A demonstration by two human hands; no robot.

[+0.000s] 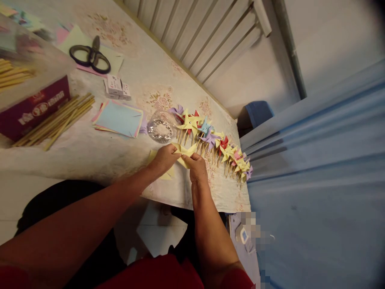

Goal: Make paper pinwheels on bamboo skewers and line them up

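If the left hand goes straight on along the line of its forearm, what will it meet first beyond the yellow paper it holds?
Past the yellow paper, the left hand would probably meet the row of pinwheels first, though depth is hard to judge here.

1. Dressed in a plain, deep red top (168,277), visible along the bottom edge of the view.
2. Cut short at the arms, with a matching red left sleeve (13,277) and right sleeve (237,279), both only partly in view.
3. Bare below that, from tapering forearms (114,196) to an ungloved left hand (164,158) and right hand (197,164).
4. Clad lower down in black legwear (69,200), too dark for detail.
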